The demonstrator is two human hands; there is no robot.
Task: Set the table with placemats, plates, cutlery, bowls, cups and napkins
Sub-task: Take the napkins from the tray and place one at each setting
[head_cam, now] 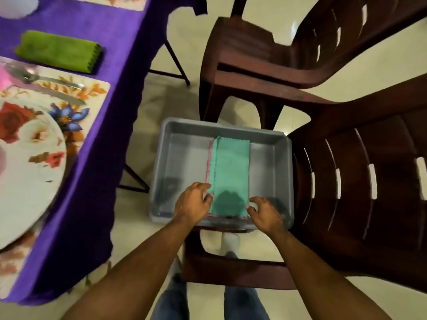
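Two folded napkins [230, 176] in grey tub [270, 172], both hands' [193, 202] grips loosely curled, empty.

- Hands: two, the left hand [193, 202] and the right hand [265, 214].
- Bins: one grey bin [182, 155].
- Napkins: three in view. One green napkin [59, 51] on the table; one teal napkin [231, 172] in the bin; one pink napkin [210, 162] under the teal, edge only showing.
- Chairs: two, a near chair [360, 192] and a far chair [272, 56].
- Tables: one table [101, 125], purple cloth.
- Placemats: two floral, a near placemat [92, 88] and a far placemat [129, 3], partly cut off.
- Plates: one plate [27, 158].
- Cutlery: pieces blurred; count cannot be told.
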